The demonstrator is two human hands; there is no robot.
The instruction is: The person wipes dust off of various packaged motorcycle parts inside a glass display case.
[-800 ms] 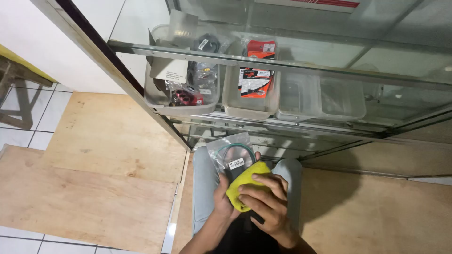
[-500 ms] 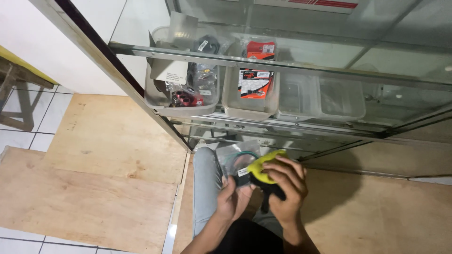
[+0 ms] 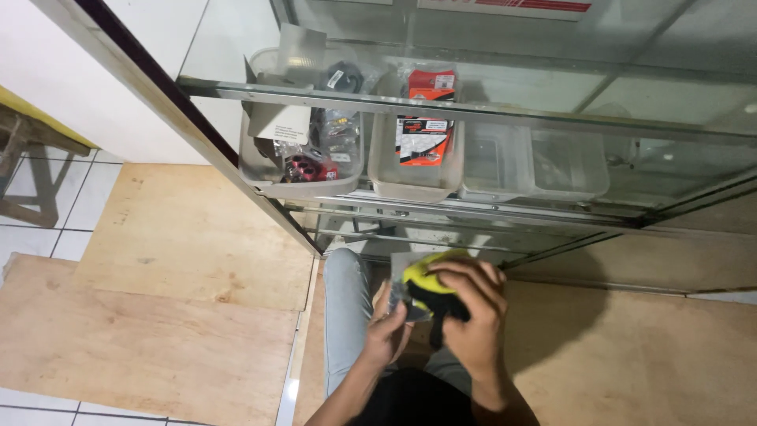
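Note:
My right hand (image 3: pixel 470 306) grips a yellow and black cloth (image 3: pixel 428 278) and presses it against a small clear plastic packet (image 3: pixel 404 293). Below it, my left hand (image 3: pixel 388 335) holds that packet from the lower left, fingers curled around its edge. Both hands are above my lap, over my grey-trousered legs (image 3: pixel 345 315), close to the foot of a glass display cabinet (image 3: pixel 552 126). Most of the packet is hidden behind the cloth and my fingers.
The cabinet shelf carries clear plastic bins: one with several small parts and a red round piece (image 3: pixel 303 167), one with an orange-labelled packet (image 3: pixel 424 142), and a see-through one (image 3: pixel 536 162). Plywood sheets (image 3: pixel 173 315) cover the tiled floor. A wooden stool leg (image 3: pixel 31 166) stands far left.
The cloth and my right hand moved up and right across the packet, then settled over it. The round clear packet seen earlier is now mostly covered.

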